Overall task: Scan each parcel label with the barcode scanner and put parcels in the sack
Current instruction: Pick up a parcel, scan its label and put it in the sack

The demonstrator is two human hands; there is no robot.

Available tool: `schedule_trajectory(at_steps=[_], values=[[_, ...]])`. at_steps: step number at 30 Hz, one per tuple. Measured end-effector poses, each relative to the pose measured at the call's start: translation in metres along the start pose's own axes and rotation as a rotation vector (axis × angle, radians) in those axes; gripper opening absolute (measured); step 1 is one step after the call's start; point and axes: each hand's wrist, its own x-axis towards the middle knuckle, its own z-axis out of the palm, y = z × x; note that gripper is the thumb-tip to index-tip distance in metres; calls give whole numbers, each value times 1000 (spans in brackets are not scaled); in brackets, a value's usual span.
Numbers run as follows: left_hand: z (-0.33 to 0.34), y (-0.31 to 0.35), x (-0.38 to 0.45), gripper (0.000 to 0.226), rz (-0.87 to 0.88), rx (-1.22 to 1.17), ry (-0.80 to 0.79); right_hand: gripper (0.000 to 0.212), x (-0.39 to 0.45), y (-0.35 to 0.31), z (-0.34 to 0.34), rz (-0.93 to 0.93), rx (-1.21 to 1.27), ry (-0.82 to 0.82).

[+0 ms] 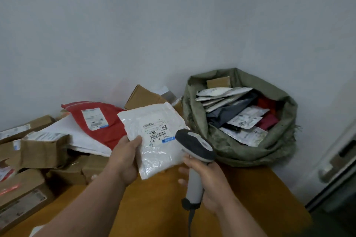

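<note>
The left hand [123,159] grips a white plastic parcel [154,136] by its near-left edge, thumb on top and the other fingers hidden underneath, clamped on the bag. The parcel is held above the desk [250,188], label side up; its label [157,132] with barcodes lies just beyond the thumb tip, toward the far right. The right hand [210,181] wraps round the pale handle of the barcode scanner [194,152], fingers [183,169] curled on the handle's left side. The scanner's dark head rises above those fingers and sits just beside the parcel's right edge, next to the label. Beyond the scanner head, against the wall, stands the green sack [194,121], its mouth open and holding white, grey and red parcels. Past the left hand's fingers lies a red mailer [107,127] with a label, on a white bag, and brown cardboard boxes [44,150] are heaped to the left.
</note>
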Motion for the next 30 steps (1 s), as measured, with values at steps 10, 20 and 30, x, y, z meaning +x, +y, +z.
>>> schedule_trajectory(at_steps=[10,20,30], values=[[121,11,92,51,-83,361,-404,27,82,-67,-36,-288,112,258],[289,5,194,46,180,467,-293,26,208,-171,-116,-406,237,238],[352,-34,278,35,512,1223,-179,22,283,-189,-175,-330,237,196]])
